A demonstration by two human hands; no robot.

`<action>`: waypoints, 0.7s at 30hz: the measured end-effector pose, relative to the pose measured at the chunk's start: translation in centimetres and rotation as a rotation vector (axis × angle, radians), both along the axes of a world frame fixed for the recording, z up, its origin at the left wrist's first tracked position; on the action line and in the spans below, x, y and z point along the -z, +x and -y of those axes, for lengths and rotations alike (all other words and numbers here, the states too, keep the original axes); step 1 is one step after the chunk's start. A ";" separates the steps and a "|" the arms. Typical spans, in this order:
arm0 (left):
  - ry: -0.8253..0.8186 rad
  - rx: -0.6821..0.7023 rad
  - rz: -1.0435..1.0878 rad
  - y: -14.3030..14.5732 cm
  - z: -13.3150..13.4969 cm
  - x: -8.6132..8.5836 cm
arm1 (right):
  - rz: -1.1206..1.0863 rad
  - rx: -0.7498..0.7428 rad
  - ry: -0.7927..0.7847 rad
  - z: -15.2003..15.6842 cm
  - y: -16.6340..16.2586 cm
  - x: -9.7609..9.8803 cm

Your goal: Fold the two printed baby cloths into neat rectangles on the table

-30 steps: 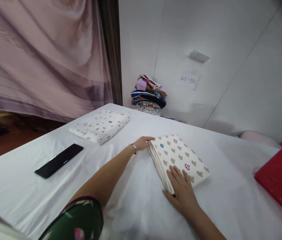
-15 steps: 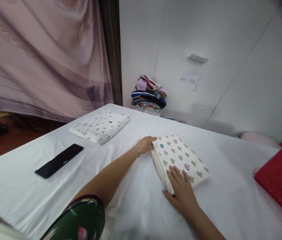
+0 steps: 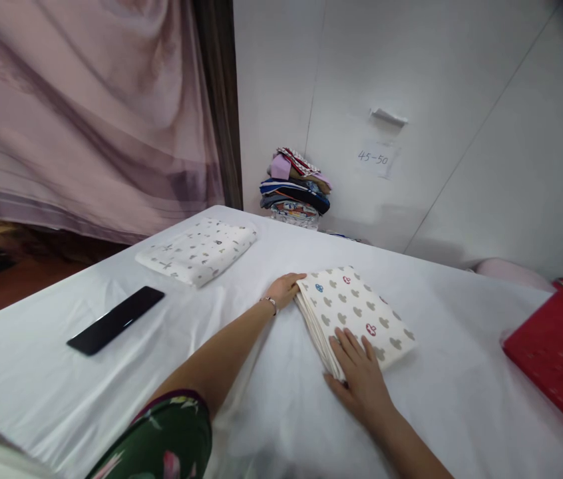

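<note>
Covering parts of the folded cloth [image 3: 351, 305], both hands [image 3: 283, 289] [image 3: 364, 382]

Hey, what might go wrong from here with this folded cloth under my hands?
The left hand is at one corner and the right hand lies on top, so an uneven pull might skew the folded cloth's stacked layers. The white sheet beneath is wrinkled; dragging it could shift the black slab.
</note>
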State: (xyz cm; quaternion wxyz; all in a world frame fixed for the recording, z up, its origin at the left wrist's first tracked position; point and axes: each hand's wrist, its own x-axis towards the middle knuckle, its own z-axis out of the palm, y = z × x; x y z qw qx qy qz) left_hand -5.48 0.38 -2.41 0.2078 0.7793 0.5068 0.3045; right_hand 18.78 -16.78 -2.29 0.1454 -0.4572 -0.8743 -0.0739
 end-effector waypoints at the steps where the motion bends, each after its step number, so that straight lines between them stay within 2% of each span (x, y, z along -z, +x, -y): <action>1: 0.004 -0.001 -0.017 0.0 0.1 -0.2 | -0.004 -0.003 0.003 0.0 0.0 -0.1; 9: 0.053 -0.101 -0.259 0.2 0.9 -1.1 | -0.039 -0.002 0.011 -0.1 -0.1 -0.6; 14: 0.113 -0.097 -0.390 0.4 1.3 -2.6 | -0.032 -0.007 0.013 -0.1 0.0 -0.4; 17: 0.229 -0.009 -0.430 0.6 1.5 -3.7 | -0.024 -0.002 0.013 0.0 0.0 -0.4; 21: 0.332 0.251 -0.421 0.8 2.0 -4.7 | -0.022 0.000 0.009 0.0 -0.1 -0.5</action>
